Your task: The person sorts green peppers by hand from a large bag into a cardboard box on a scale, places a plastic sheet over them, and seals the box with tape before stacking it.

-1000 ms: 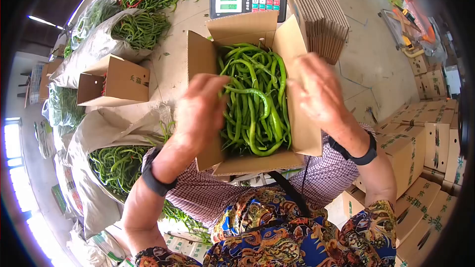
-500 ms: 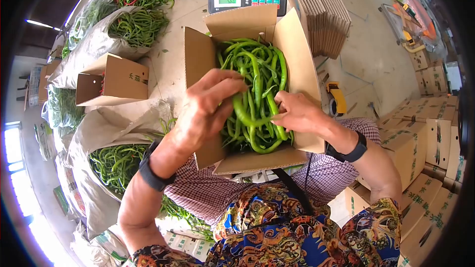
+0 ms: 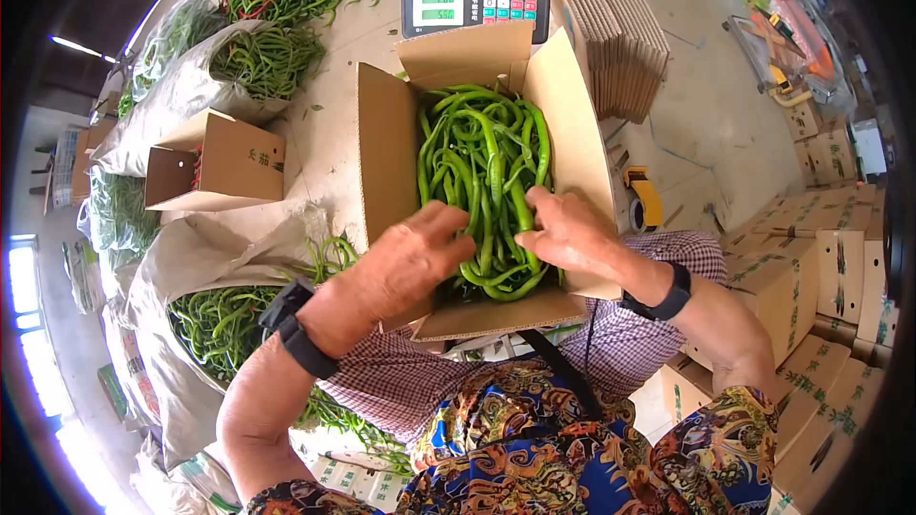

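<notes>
Long green chili peppers (image 3: 487,148) fill an open cardboard box (image 3: 386,153) whose flaps stand up around them. At the left side of the pile, my left hand (image 3: 415,253) is closed with its fingers curled against the peppers; its fingertips are partly hidden. My right hand (image 3: 575,232) reaches over the box's right wall, thumb and forefinger on either side of a pepper near the middle. Both hands sit low over the pile, a short gap apart.
Behind the box, a digital scale display (image 3: 475,0) is lit. Flattened cartons (image 3: 611,29) lie to its right, near a yellow tape dispenser (image 3: 646,198). Sacks of peppers (image 3: 224,319) and a smaller carton (image 3: 218,160) stand left; packed boxes (image 3: 763,300) stack right.
My left hand has come down and toward me, from above the pile onto it. The pepper stretched between the hands now lies in the pile. My right hand has shifted slightly.
</notes>
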A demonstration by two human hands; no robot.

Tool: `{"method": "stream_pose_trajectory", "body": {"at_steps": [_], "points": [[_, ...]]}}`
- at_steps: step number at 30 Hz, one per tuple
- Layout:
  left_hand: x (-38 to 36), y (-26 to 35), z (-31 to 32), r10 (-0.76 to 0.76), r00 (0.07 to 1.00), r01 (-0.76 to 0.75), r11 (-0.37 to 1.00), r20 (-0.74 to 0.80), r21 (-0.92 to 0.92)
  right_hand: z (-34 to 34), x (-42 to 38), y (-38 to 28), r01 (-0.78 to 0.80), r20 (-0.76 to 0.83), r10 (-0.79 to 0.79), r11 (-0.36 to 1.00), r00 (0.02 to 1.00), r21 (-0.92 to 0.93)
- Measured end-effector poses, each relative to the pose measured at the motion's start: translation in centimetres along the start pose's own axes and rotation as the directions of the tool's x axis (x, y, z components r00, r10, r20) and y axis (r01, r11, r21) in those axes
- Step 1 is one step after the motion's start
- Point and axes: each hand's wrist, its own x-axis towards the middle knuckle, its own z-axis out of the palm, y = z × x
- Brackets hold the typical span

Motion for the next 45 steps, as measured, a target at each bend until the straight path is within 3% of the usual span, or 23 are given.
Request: {"method": "stream_pose_trajectory", "body": {"at_steps": [3, 4, 6, 11, 13, 14, 15, 16, 18, 20, 24, 26, 27, 29, 31, 33, 35, 36, 37, 39, 42, 43, 45], "points": [[-0.9, -0.2, 0.2, -0.048, 0.998, 0.049, 0.998, -0.035, 0.032, -1.0, -1.7, -0.5, 0.018, 0.126, 0.0, 0.99, 0.992, -0.142], [-1.1, 0.2, 1.2, -0.142, 0.99, 0.142, 0.989, -0.004, -0.045, 0.2, -1.7, 0.3, 0.182, 0.12, -0.154, 0.944, 0.981, -0.276], [-0.7, 1.0, 2.6, -0.352, 0.93, 0.367, 0.899, 0.103, -0.239, 2.9, -0.8, 1.0, 0.197, 0.111, -0.17, 0.923, 0.979, -0.329], [0.9, 1.6, 4.8, -0.485, 0.874, 0.482, 0.863, 0.016, -0.153, 1.4, -1.1, 0.2, 0.298, 0.123, -0.272, 0.853, 0.954, -0.428], [1.3, 2.2, 3.3, -0.578, 0.812, 0.584, 0.804, 0.081, -0.114, -1.6, -1.6, -0.3, 0.249, 0.128, -0.217, 0.898, 0.968, -0.363], [1.3, 2.6, 2.3, -0.577, 0.812, 0.583, 0.805, 0.083, -0.111, -1.8, -0.9, 1.0, 0.301, -0.028, -0.319, 0.916, 0.947, -0.264], [1.1, 2.9, 1.1, -0.561, 0.828, 0.553, 0.819, -0.012, -0.153, -1.8, 0.1, 1.8, 0.337, -0.198, -0.385, 0.911, 0.901, -0.239], [0.7, 2.8, 0.4, -0.54, 0.835, 0.516, 0.835, -0.107, -0.19, -2.5, 0.9, 1.6, 0.313, -0.222, -0.363, 0.922, 0.905, -0.23], [-0.6, 1.5, -0.2, -0.53, 0.839, 0.497, 0.838, -0.123, -0.225, -3.3, 3.0, 0.8, 0.289, -0.253, -0.341, 0.931, 0.905, -0.222], [-1.7, 0.4, 0.0, -0.499, 0.857, 0.475, 0.861, -0.126, -0.18, -2.8, 5.5, 0.1, 0.119, -0.142, -0.141, 0.981, 0.98, -0.152], [-2.0, 1.2, 3.7, -0.569, 0.819, 0.565, 0.822, 0.078, 0.065, -2.8, 8.7, 0.0, 0.165, -0.133, -0.187, 0.974, 0.973, -0.158], [-1.3, 1.6, 3.0, -0.52, 0.832, 0.519, 0.853, 0.196, 0.059, -3.5, 9.7, -0.3, 0.068, 0.055, -0.068, 0.998, 0.996, 0.013], [-1.0, 1.7, 2.4, -0.525, 0.831, 0.524, 0.85, 0.185, 0.058, -4.0, 9.8, -0.2, 0.075, 0.054, -0.075, 0.997, 0.996, 0.003], [-0.2, 1.8, 1.0, -0.522, 0.82, 0.512, 0.852, 0.233, 0.105, -5.6, 9.2, -0.3, 0.193, 0.021, -0.201, 0.961, 0.979, 0.196], [-0.1, 1.4, 0.0, -0.516, 0.834, 0.518, 0.854, 0.194, 0.043, -7.0, 9.0, -0.8, 0.14, 0.049, -0.147, 0.983, 0.988, 0.12], [0.5, 0.5, -0.4, -0.505, 0.85, 0.513, 0.858, 0.151, -0.015, -6.5, 10.5, 0.6, -0.044, 0.189, -0.024, 0.936, 0.982, 0.349], [1.3, -0.8, -0.7, -0.518, 0.856, 0.516, 0.852, 0.011, -0.09, -3.5, 11.1, 3.3, -0.034, 0.172, -0.116, 0.73, 0.978, 0.683], [1.9, -1.1, -1.1, -0.523, 0.852, 0.517, 0.849, -0.036, -0.108, -2.3, 11.3, 3.6, -0.063, 0.19, -0.11, 0.689, 0.976, 0.722], [2.5, -1.7, -1.1, -0.524, 0.851, 0.517, 0.849, -0.038, -0.11, -1.6, 11.4, 3.4, 0.042, 0.115, -0.161, 0.738, 0.98, 0.673], [3.2, -2.8, -0.4, -0.488, 0.872, 0.481, 0.869, -0.037, -0.118, -4.3, 12.2, 0.1, -0.055, 0.23, 0.003, 0.974, 0.973, 0.22], [4.0, -2.8, 1.9, -0.449, 0.885, 0.446, 0.894, -0.124, -0.051, -5.0, 13.2, 3.5, 0.353, -0.229, -0.269, 0.688, 0.936, 0.635], [4.5, -2.7, 1.9, -0.446, 0.887, 0.443, 0.895, -0.118, -0.052, -6.2, 14.1, 3.3, 0.254, -0.132, -0.218, 0.846, 0.967, 0.469], [5.8, -2.4, 1.4, -0.488, 0.855, 0.491, 0.871, -0.178, -0.03, -6.1, 14.1, 2.6, -0.034, 0.191, -0.007, 0.978, 0.982, 0.207]]}}
